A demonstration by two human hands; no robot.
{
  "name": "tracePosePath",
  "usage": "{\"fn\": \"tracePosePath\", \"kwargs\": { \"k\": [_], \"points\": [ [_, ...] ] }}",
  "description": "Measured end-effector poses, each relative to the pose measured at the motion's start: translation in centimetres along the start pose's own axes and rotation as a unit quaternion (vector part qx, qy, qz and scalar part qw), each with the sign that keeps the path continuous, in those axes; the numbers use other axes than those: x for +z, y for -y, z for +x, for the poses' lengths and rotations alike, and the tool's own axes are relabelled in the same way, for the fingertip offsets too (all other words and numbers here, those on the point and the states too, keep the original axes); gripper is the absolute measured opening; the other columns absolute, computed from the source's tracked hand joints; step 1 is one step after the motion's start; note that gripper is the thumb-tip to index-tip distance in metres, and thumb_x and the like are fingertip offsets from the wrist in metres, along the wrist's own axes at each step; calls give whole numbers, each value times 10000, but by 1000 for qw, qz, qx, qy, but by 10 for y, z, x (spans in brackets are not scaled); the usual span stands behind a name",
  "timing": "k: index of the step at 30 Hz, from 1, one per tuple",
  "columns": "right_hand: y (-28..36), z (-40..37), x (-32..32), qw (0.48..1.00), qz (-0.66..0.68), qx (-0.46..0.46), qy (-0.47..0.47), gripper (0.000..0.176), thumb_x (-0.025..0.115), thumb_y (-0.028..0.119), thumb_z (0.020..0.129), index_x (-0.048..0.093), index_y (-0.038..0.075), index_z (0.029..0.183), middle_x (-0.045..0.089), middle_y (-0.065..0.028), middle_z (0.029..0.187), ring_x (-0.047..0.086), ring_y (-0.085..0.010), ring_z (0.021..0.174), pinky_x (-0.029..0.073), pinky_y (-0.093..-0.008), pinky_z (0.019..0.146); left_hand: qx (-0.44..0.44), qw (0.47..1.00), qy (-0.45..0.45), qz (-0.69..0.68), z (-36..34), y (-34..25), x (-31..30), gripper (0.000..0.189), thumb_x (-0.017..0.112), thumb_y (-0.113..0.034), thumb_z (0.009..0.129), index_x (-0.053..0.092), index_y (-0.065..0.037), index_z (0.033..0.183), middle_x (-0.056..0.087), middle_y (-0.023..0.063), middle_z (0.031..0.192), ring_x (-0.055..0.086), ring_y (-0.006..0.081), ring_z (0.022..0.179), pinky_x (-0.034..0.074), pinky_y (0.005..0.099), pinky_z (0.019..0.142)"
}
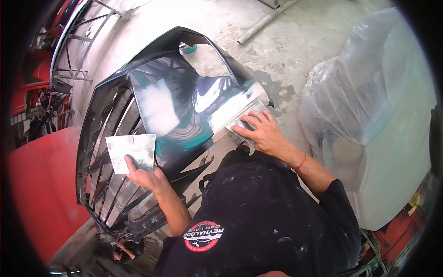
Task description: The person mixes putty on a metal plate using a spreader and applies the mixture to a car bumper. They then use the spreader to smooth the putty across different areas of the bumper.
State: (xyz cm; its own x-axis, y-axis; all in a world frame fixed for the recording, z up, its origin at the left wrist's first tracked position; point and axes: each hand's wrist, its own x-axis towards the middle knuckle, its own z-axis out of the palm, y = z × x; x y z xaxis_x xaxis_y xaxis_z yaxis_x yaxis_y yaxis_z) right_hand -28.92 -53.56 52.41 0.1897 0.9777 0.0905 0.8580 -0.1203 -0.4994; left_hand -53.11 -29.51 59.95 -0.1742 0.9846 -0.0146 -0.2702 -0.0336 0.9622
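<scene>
The left hand (pixel 145 177) is reaching forward from the lower left with its forearm slanting inward, and it is grasping a square flat plate (pixel 131 152), the thumb lying on the smeared upper face and the other fingers hiding beneath. The plate is hovering above the slatted side of a dark car bumper (pixel 184 78), its right corners coming near the smooth painted part. The right hand (pixel 265 131) is bending in from the right, back of the hand upward, a red bracelet (pixel 302 161) circling the wrist; its fingers are spreading, slightly curled, over a flat pale piece (pixel 236 128) at the near right edge of the bumper. Whether that hand is gripping the piece or only pressing on it, I cannot tell. The bumper itself is lying in front of the person, showing whitish patches on its glossy surface, with a large opening at its far end and long gaps between the slats on the left. Beyond the right hand, bare concrete floor (pixel 286 60) is leaving room up to a bulky shape under plastic sheeting (pixel 355 111). Past the far edge the floor is opening wide, a pipe (pixel 263 25) lying on it, while a red panel (pixel 46 184) is standing close on the left side
</scene>
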Motion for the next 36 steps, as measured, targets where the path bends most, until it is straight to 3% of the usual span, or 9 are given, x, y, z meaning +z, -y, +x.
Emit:
{"fn": "tracePosePath", "kwargs": {
  "k": [4, 14, 25, 28, 36],
  "points": [
    [-34, -1, -20, 998, -29, 40, -47, 755, 647, 25, 669, 557, 291, 1370, 553, -86, 1271, 484, -302, 1213, 339, -464, 1003, 15, 1000, -21, 9, 2, 2, -1, 383, 532, -159, 993, 481, 11, 1333, 607, 159, 1240, 649, 281, 1068, 571, 439, 891],
    [-51, 31, 2, 999, -42, 18, -16, 738, 577, -19, 727, 535, 291, 1396, 524, -144, 1363, 455, -317, 1285, 345, -467, 1008, 36, 999, -24, 26, 2, 2, 1, 371, 532, -150, 991, 498, 11, 1323, 618, 155, 1224, 655, 279, 1058, 576, 444, 879],
    [-36, 1, 33, 994, 54, 41, -83, 851, 687, -5, 602, 538, 283, 1389, 480, -153, 1364, 461, -348, 1246, 358, -458, 1004, 25, 998, -41, 28, 0, 0, 4, 356, 542, -157, 991, 513, 9, 1305, 620, 150, 1231, 656, 271, 1056, 574, 429, 887],
    [-33, -10, 24, 997, 39, 41, -54, 877, 718, 12, 574, 538, 278, 1390, 490, -146, 1354, 463, -346, 1240, 357, -460, 1008, 29, 998, -47, 33, 0, 0, 5, 359, 554, -153, 985, 514, 9, 1304, 620, 150, 1234, 656, 271, 1056, 574, 426, 888],
    [-60, 28, -20, 999, 20, 25, -33, 788, 594, -49, 678, 534, 276, 1394, 527, -135, 1320, 469, -323, 1239, 347, -468, 1012, 31, 998, -53, 26, 1, 1, 2, 370, 563, -146, 980, 510, 13, 1310, 613, 154, 1247, 653, 269, 1063, 574, 421, 890]
  ]
}}
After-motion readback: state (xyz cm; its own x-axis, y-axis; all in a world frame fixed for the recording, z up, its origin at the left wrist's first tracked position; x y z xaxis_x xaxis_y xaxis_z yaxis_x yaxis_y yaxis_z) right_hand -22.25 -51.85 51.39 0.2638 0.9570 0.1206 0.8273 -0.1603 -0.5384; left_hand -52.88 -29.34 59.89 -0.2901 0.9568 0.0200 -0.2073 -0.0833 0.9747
